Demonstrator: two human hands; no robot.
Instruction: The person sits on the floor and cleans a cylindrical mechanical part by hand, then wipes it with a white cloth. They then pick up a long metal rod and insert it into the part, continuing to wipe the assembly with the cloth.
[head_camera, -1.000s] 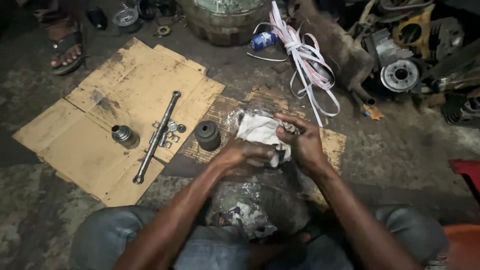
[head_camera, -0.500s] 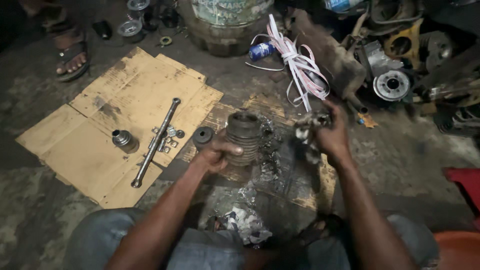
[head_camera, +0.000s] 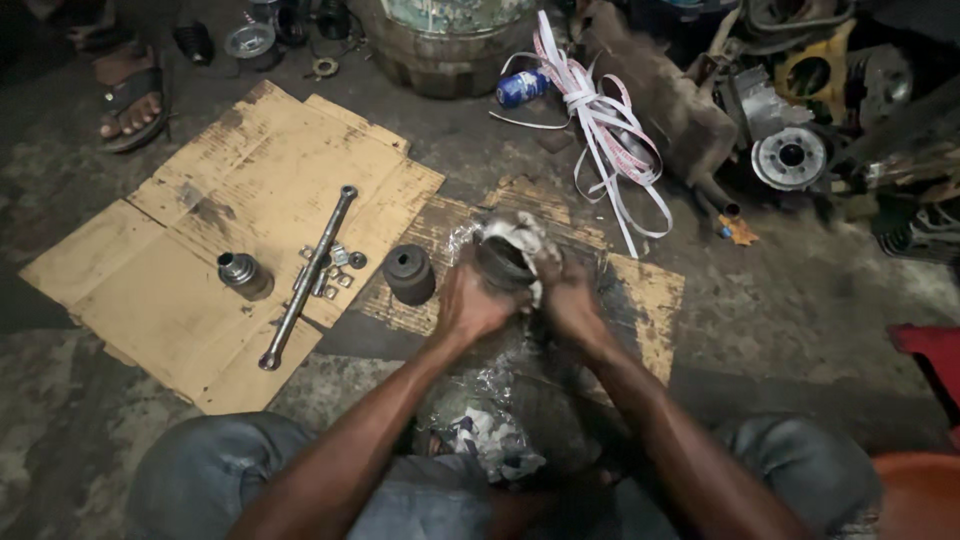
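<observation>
A flattened cardboard sheet (head_camera: 240, 215) fills the left middle of the frame, with a long steel bar (head_camera: 307, 275) lying slantwise on it, small nuts (head_camera: 340, 265) beside the bar, a shiny short cylinder (head_camera: 240, 273) to its left and a dark socket (head_camera: 409, 272) at the cardboard's right edge. A sandalled foot (head_camera: 125, 100) shows at upper left, a drum (head_camera: 445, 40) at top centre with a blue can (head_camera: 522, 87) and white strapping (head_camera: 605, 130) to its right. Engine parts (head_camera: 800, 110) crowd the upper right, and a crumpled plastic bag (head_camera: 490, 435) lies at lower centre.

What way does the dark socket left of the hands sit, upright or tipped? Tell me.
Upright. The dark socket stands on end on the cardboard, its round open top facing up.
</observation>
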